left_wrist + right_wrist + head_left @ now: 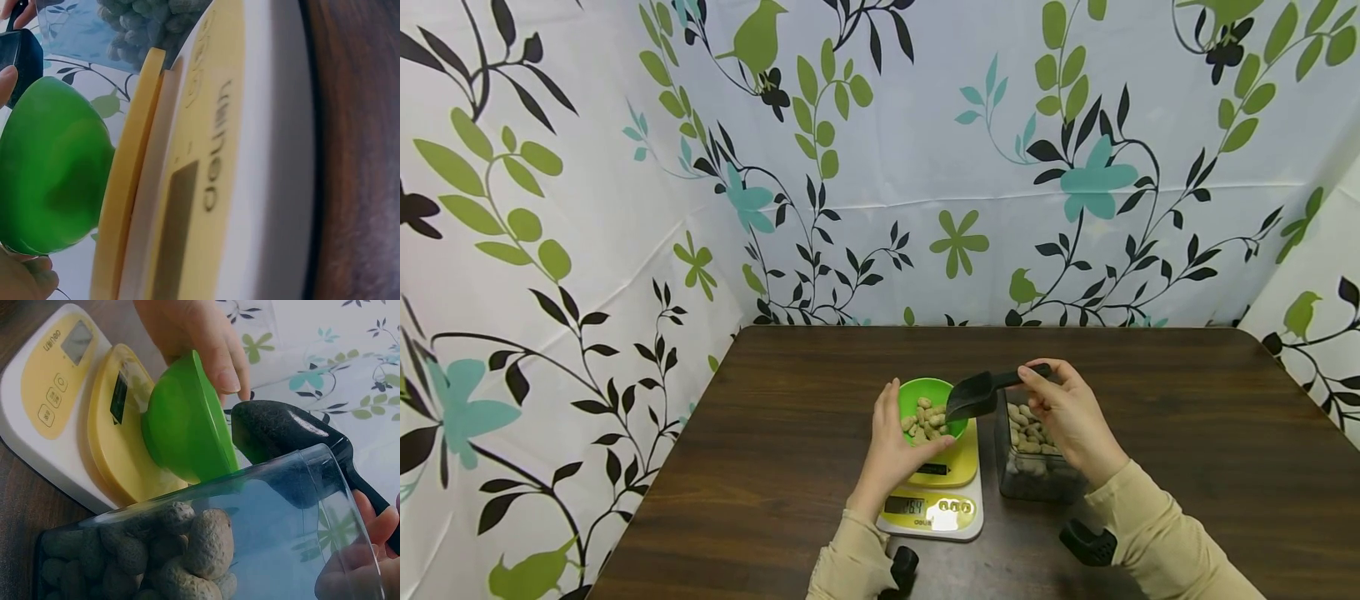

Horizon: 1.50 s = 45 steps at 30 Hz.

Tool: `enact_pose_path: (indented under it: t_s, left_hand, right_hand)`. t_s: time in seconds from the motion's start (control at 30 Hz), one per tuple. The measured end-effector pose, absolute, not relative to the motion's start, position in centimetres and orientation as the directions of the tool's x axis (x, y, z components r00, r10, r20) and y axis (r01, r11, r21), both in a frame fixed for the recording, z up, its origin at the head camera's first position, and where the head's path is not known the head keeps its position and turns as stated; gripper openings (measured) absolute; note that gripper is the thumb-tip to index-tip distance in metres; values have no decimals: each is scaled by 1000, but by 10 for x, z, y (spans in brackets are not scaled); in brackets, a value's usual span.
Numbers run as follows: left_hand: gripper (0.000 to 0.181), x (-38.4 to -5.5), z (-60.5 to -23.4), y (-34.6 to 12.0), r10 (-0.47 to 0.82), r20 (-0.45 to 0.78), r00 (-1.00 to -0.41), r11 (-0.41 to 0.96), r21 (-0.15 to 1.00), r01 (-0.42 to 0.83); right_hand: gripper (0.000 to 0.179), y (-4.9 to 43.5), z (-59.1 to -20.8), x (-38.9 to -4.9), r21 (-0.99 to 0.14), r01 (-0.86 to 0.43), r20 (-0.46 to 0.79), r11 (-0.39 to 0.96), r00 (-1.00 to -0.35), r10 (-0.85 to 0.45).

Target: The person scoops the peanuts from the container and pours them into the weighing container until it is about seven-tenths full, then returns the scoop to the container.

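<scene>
A green bowl (927,387) with peanuts (928,421) in it sits on the yellow plate of a kitchen scale (966,521), whose display shows digits. My left hand (891,450) holds the bowl, fingers on its left side and thumb across the near right side. My right hand (1071,412) grips the handle of a black scoop (973,396). The scoop's mouth is tilted toward the bowl's right rim; no peanuts can be made out in it. In the right wrist view, the scoop (287,431) hangs beyond the clear container (275,519), close to the bowl (187,425).
Right of the scale, the clear container (1037,485) holds many more peanuts (1030,433), below my right hand. Brown tabletop (760,467) extends on both sides. A leaf-patterned curtain (880,233) hangs behind the table. Black devices (1086,543) are on both wrists.
</scene>
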<state>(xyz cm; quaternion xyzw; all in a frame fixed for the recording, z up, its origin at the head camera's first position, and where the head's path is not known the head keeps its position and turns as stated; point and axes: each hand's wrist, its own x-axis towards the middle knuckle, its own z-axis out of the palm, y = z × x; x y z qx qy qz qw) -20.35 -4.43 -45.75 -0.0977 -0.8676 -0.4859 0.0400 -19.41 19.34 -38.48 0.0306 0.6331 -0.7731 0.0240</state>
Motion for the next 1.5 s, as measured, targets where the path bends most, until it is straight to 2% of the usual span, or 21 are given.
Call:
enact_pose_path:
  t_s: [0.33,0.7,0.93,1.2,1.5]
  left_hand:
    - [105,-207,-448,-42,150,205,-967,504,826,253]
    - [104,-205,-420,-30,223,212,-951,508,808,300]
    - [103,-202,-407,-10,321,197,-926,489,803,340]
    - [100,-195,-401,17,403,173,-899,466,806,364]
    - [101,-187,-409,39,444,144,-885,468,805,366]
  right_hand:
    - [20,196,-380,-191,-968,72,-73,-241,-997,-5]
    - [11,228,-358,-188,-919,-85,88,-386,-996,9]
    - [10,251,-352,-186,-868,-170,163,-466,-985,55]
    - [11,268,-357,-185,-870,-253,216,-423,-967,134]
    - [13,278,-372,-182,-926,-248,219,-284,-967,130]
